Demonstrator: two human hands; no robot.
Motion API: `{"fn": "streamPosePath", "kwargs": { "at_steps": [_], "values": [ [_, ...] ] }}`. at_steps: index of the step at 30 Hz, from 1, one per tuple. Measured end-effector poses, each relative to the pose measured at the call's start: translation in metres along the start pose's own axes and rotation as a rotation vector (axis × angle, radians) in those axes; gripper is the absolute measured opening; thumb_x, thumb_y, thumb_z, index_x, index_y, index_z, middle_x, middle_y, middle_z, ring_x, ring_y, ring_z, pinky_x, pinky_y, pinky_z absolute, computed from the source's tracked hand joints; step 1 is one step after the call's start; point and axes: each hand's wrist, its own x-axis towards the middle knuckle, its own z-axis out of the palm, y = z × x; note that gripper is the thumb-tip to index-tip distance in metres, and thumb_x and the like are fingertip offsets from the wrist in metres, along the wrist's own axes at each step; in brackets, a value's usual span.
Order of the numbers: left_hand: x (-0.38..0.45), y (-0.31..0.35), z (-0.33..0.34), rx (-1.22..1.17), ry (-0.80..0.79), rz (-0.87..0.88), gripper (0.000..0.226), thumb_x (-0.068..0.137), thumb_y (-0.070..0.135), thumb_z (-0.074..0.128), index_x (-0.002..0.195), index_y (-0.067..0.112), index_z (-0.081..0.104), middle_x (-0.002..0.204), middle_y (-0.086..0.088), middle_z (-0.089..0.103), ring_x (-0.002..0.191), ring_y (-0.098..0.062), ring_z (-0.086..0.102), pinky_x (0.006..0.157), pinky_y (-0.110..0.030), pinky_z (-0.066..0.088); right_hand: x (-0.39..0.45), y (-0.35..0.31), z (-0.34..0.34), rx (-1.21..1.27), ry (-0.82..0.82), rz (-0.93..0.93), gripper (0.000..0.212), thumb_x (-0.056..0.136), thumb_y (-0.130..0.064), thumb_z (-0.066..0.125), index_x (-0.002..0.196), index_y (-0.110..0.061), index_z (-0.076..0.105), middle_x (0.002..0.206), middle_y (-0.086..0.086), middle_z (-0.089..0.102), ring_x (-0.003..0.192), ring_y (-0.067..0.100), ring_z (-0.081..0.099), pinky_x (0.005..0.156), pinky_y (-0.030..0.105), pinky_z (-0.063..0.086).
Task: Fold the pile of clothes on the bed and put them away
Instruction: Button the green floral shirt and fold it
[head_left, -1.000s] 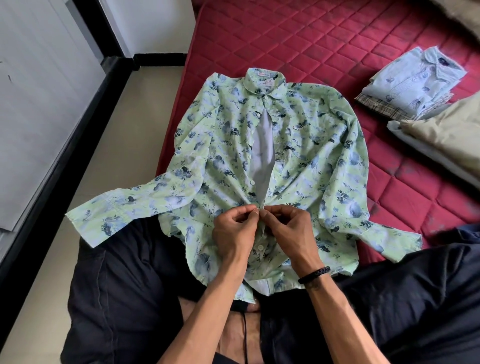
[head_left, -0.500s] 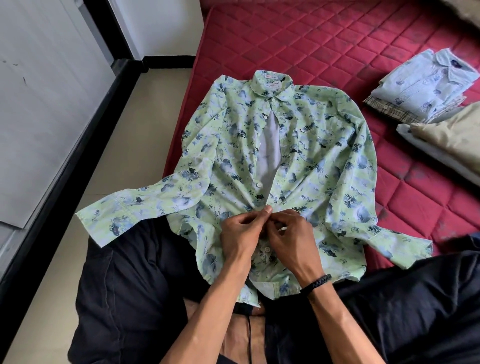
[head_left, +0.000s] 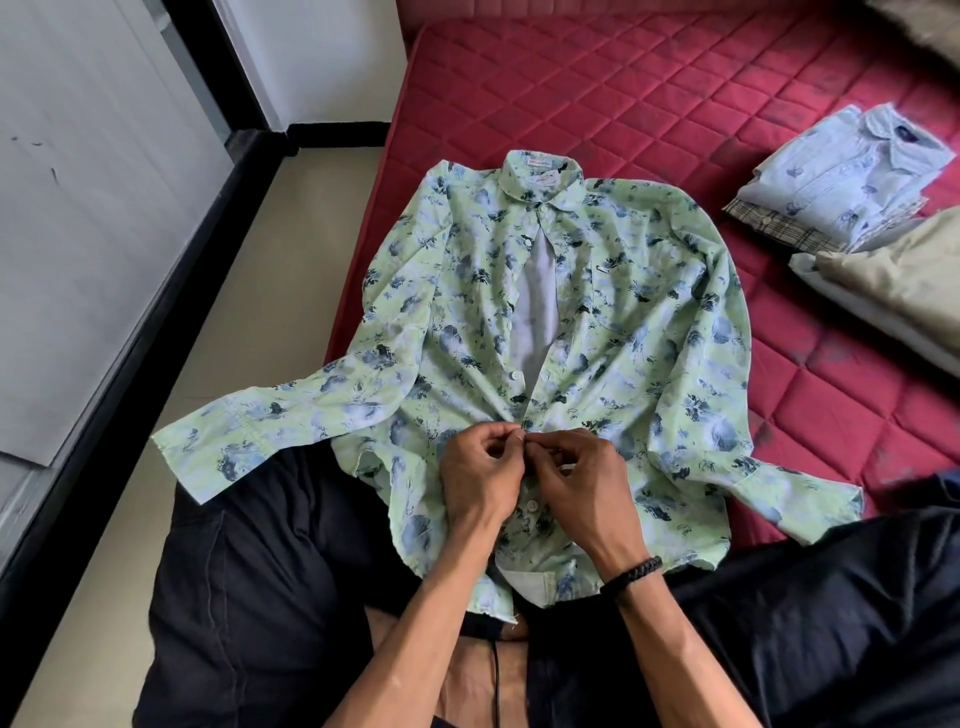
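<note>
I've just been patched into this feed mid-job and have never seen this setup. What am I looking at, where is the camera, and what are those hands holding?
There is no machine here: a person works with bare hands. The single wide-angle camera sits on the person's head, looking forward and down, so the arms enter from the bottom of the picture. A green floral shirt lies face up on the red quilted mattress, its hem over the person's lap. The left hand and right hand both pinch the shirt's front edges at the middle, apparently at a button; the part above is open. To the right lie a folded pale blue shirt on other folded clothes and a beige folded garment.
</note>
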Motion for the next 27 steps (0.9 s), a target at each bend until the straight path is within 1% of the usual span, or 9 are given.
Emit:
{"fn": "streamPosePath", "kwargs": {
  "at_steps": [4,6,9,13,16,18,22,24,27],
  "values": [
    [-0.002,0.0,0.003,0.088,0.032,0.095,0.007,0.094,0.012,0.073,0.101,0.013,0.074,0.085,0.008,0.073,0.075,-0.003,0.07,0.071,-0.031,0.063,0.0,-0.003,0.001,0.121,0.018,0.099,0.009,0.093,-0.022,0.075,0.093,-0.025,0.083,0.07,-0.012,0.074,0.06,-0.001,0.065,0.052,0.013,0.044],
    [-0.004,-0.002,0.004,0.087,0.042,0.215,0.016,0.093,0.005,0.071,0.103,0.017,0.065,0.084,0.01,0.072,0.076,-0.004,0.071,0.072,-0.036,0.062,0.002,-0.003,0.002,0.173,0.049,0.139,0.007,0.093,-0.024,0.076,0.09,-0.023,0.082,0.066,-0.009,0.074,0.053,0.0,0.061,0.05,0.014,0.041],
    [-0.006,0.0,0.002,0.095,0.023,0.346,0.029,0.093,-0.001,0.068,0.11,0.017,0.053,0.081,0.009,0.071,0.077,-0.003,0.069,0.071,-0.027,0.058,0.001,-0.004,0.005,0.148,0.103,0.126,0.008,0.092,-0.025,0.077,0.086,-0.021,0.081,0.065,-0.008,0.073,0.055,0.003,0.065,0.05,0.021,0.047],
    [-0.006,0.004,-0.001,0.117,-0.009,0.456,0.03,0.094,-0.007,0.061,0.115,0.012,0.053,0.077,0.009,0.065,0.079,-0.002,0.065,0.073,-0.008,0.046,-0.002,-0.006,0.011,0.001,0.155,0.042,0.008,0.092,-0.025,0.072,0.087,-0.021,0.077,0.071,-0.009,0.073,0.065,0.005,0.068,0.06,0.032,0.055],
    [-0.006,0.004,-0.002,0.106,-0.019,0.514,0.026,0.093,-0.01,0.057,0.111,0.008,0.051,0.078,0.004,0.061,0.076,-0.008,0.063,0.068,-0.016,0.051,-0.003,-0.006,0.013,-0.027,0.159,0.023,0.01,0.093,-0.023,0.069,0.087,-0.019,0.076,0.07,-0.007,0.073,0.065,0.009,0.068,0.061,0.034,0.055],
    [-0.003,0.004,-0.003,0.098,-0.018,0.54,0.021,0.094,-0.01,0.057,0.106,0.005,0.049,0.084,0.0,0.059,0.076,-0.01,0.062,0.067,-0.02,0.052,-0.002,-0.004,0.01,0.067,0.144,0.087,0.01,0.094,-0.02,0.07,0.088,-0.017,0.077,0.069,-0.005,0.074,0.063,0.012,0.069,0.06,0.033,0.057],
    [-0.001,0.002,-0.004,0.065,-0.057,0.552,0.017,0.096,-0.004,0.06,0.103,0.007,0.048,0.086,-0.003,0.058,0.077,-0.018,0.063,0.067,-0.032,0.057,0.0,-0.004,-0.003,0.552,-0.026,0.366,0.014,0.1,-0.015,0.067,0.096,-0.003,0.074,0.078,0.012,0.076,0.067,0.024,0.068,0.067,0.038,0.059],
    [-0.003,0.002,-0.002,0.067,-0.069,0.518,0.018,0.095,-0.002,0.063,0.103,0.008,0.051,0.086,0.0,0.061,0.079,-0.015,0.064,0.069,-0.032,0.057,0.001,-0.002,-0.003,0.387,-0.004,0.314,0.012,0.1,-0.017,0.066,0.094,-0.008,0.071,0.078,0.011,0.075,0.066,0.019,0.067,0.064,0.04,0.057],
    [-0.005,0.003,0.001,0.039,-0.069,0.372,0.019,0.092,0.013,0.074,0.104,0.014,0.059,0.086,0.009,0.073,0.077,-0.001,0.069,0.069,-0.021,0.055,0.0,-0.002,0.005,-0.028,0.14,0.101,0.007,0.096,-0.02,0.065,0.09,-0.017,0.064,0.075,-0.003,0.069,0.065,0.015,0.063,0.059,0.037,0.053]
  ]
}}
